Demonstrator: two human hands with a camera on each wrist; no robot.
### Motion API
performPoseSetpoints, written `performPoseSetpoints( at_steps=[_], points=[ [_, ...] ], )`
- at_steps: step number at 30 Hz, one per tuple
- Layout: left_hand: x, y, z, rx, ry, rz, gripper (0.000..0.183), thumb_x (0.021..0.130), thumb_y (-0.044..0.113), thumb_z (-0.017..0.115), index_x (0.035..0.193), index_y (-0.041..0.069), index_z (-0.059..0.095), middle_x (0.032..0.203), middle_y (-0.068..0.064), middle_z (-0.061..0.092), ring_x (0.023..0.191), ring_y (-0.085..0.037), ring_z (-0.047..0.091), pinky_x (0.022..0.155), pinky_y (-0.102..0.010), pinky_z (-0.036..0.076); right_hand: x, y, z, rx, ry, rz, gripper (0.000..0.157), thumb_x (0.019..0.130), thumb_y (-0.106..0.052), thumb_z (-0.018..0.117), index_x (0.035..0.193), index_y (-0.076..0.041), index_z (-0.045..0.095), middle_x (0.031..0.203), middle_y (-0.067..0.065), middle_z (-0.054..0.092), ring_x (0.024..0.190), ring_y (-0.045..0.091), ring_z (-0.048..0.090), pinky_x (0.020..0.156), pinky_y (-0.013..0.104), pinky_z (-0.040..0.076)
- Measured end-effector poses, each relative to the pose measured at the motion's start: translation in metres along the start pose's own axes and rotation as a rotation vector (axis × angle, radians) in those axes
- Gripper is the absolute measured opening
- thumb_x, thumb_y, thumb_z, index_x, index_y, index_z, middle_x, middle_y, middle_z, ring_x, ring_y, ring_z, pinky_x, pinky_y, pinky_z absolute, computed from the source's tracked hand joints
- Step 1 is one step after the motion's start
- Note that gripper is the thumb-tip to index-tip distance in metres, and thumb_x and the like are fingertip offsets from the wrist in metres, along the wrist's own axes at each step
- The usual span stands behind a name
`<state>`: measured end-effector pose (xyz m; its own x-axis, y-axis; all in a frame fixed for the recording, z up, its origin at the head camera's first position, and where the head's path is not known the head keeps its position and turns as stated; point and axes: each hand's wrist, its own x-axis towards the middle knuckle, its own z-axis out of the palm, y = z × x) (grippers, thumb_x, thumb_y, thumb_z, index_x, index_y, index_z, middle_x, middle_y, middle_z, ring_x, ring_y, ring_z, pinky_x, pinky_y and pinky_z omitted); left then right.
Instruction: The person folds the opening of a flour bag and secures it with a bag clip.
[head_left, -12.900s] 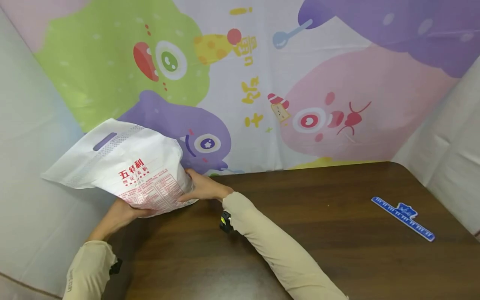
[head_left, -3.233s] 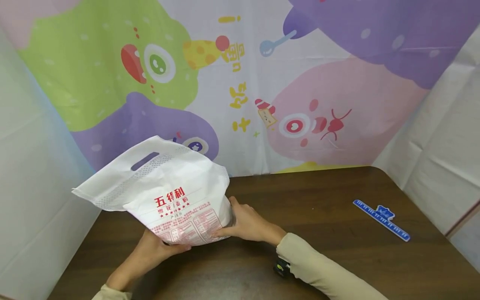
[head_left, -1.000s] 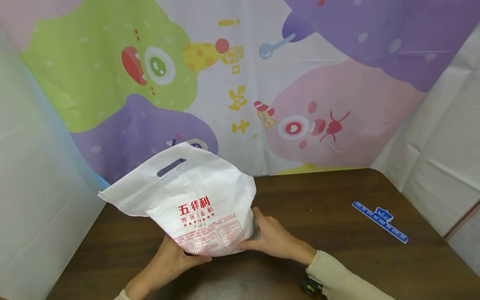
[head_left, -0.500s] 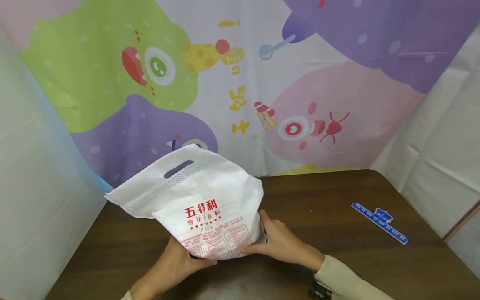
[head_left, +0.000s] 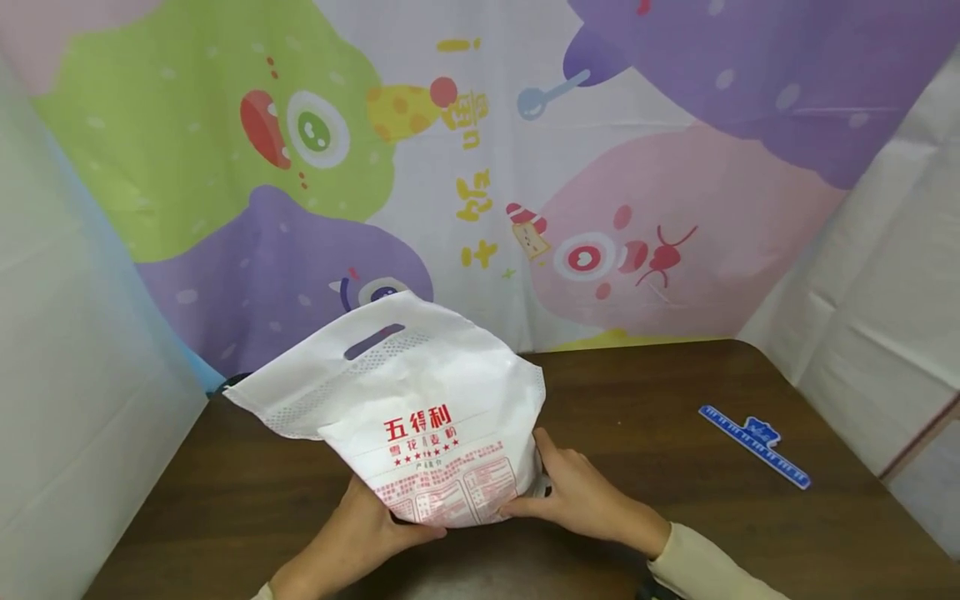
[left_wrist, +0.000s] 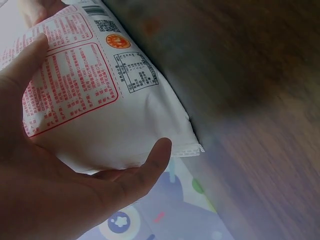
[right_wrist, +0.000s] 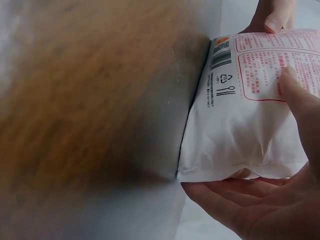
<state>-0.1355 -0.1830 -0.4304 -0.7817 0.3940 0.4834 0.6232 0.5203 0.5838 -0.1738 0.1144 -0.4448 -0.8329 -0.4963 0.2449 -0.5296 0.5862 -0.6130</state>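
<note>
A white bag of flour with red print stands on the table, tilted, its flat top with a slot handle leaning to the left. Low on its left side my left hand grips it, thumb along the bottom front edge. My right hand holds the lower right corner, thumb on the printed face and fingers round the side. In the left wrist view the bag's bottom panel shows a QR code and an orange mark. The right wrist view shows a barcode on that panel, close to the table.
A blue bar clip with a piano-key pattern lies on the right of the brown wooden table. A cartoon-print cloth hangs behind, and pale cloth walls stand at both sides.
From the back left corner, both hands have brought the flour bag right and nearer to me. Over the last second it shifts slightly further right, in the same grip. The clip stays put.
</note>
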Motion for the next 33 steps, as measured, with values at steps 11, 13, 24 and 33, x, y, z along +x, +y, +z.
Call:
performPoseSetpoints(
  at_steps=[11,13,24,33],
  points=[
    [0.002,0.005,0.011,0.003,0.006,0.023,0.091,0.059,0.024,0.098,0.135,0.031,0.049,0.134,0.014,0.052,0.122,-0.011,0.050,0.102,-0.028,0.040,-0.014,0.003,-0.005,-0.037,0.041,-0.002,0.094,0.073,-0.063,0.079,0.137,-0.007,0.040,0.098,0.001,0.068,0.088,0.010,0.066,0.071,0.031,0.054],
    [0.002,0.007,0.012,0.004,0.001,0.015,0.091,0.058,0.023,0.098,0.134,0.031,0.049,0.134,0.014,0.051,0.123,-0.012,0.050,0.102,-0.030,0.040,-0.016,0.003,-0.006,-0.042,0.039,0.000,0.095,0.073,-0.062,0.079,0.138,-0.005,0.039,0.099,0.002,0.069,0.088,0.010,0.066,0.071,0.031,0.054],
    [0.005,0.015,0.017,-0.016,-0.067,-0.014,0.086,0.065,0.027,0.095,0.137,0.034,0.048,0.140,0.012,0.047,0.130,-0.014,0.044,0.107,-0.036,0.037,-0.026,0.005,-0.015,-0.017,0.015,0.026,0.101,0.074,-0.061,0.079,0.144,-0.005,0.033,0.106,0.003,0.069,0.095,0.011,0.066,0.074,0.032,0.054],
    [0.008,0.021,0.025,-0.013,-0.070,-0.002,0.087,0.065,0.029,0.095,0.138,0.035,0.047,0.141,0.012,0.045,0.130,-0.014,0.044,0.105,-0.041,0.039,-0.037,0.008,-0.021,0.019,0.041,-0.020,0.108,0.076,-0.058,0.080,0.152,-0.007,0.022,0.109,-0.001,0.068,0.096,0.008,0.064,0.077,0.034,0.055]
  ],
)
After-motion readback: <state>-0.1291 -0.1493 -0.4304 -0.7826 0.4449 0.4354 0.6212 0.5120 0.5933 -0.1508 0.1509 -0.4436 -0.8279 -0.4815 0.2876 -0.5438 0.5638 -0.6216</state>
